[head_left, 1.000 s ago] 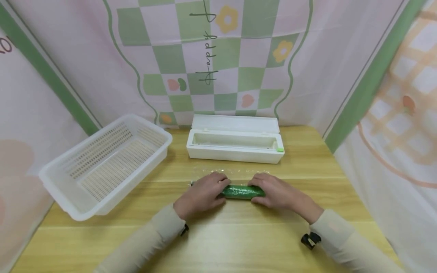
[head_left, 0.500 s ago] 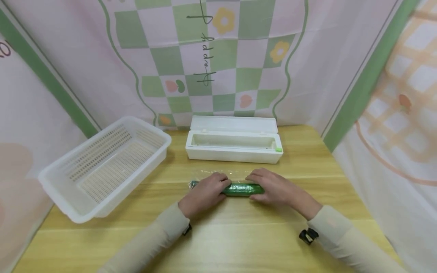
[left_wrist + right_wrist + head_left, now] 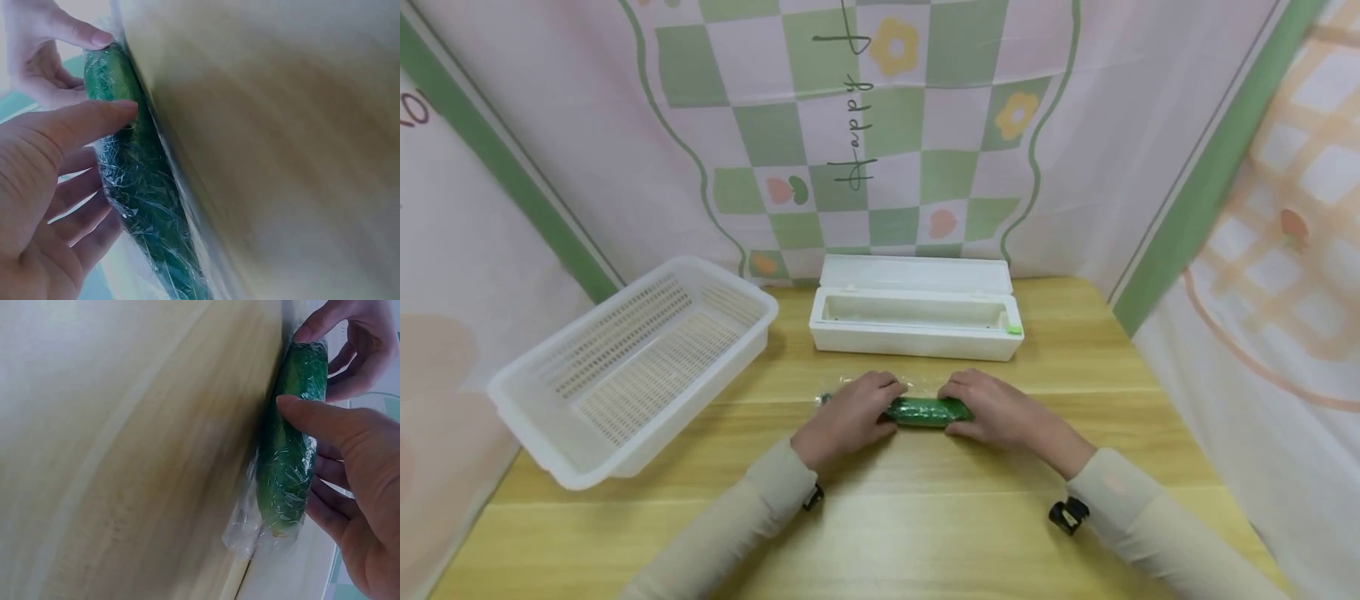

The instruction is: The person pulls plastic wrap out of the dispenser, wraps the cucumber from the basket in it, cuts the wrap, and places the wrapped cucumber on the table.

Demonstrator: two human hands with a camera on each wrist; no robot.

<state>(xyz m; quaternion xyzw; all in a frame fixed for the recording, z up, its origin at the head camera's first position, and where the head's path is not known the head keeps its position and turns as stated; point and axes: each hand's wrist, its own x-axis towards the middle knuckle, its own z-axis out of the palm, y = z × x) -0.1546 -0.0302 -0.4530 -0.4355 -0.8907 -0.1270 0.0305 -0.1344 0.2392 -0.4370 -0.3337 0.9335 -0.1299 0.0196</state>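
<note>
A green cucumber wrapped in clear plastic film lies crosswise on the wooden table, between both hands. My left hand grips its left part, thumb on the near side and fingers on the far side. Toward the other end, my right hand grips it the same way. In the left wrist view the crinkled film covers the cucumber's side under the left hand. Loose film sticks out past the cucumber's right end in the right wrist view. A thin film edge also shows on the table just beyond the hands.
Behind the hands stands a long white box with its lid raised and a green tab at its right corner. A white slotted basket sits at the left. Printed curtains enclose the table.
Both hands have moved slightly away from the body with the cucumber, toward the white box. Less flat film shows beyond the cucumber than before. The box and basket stay in place.
</note>
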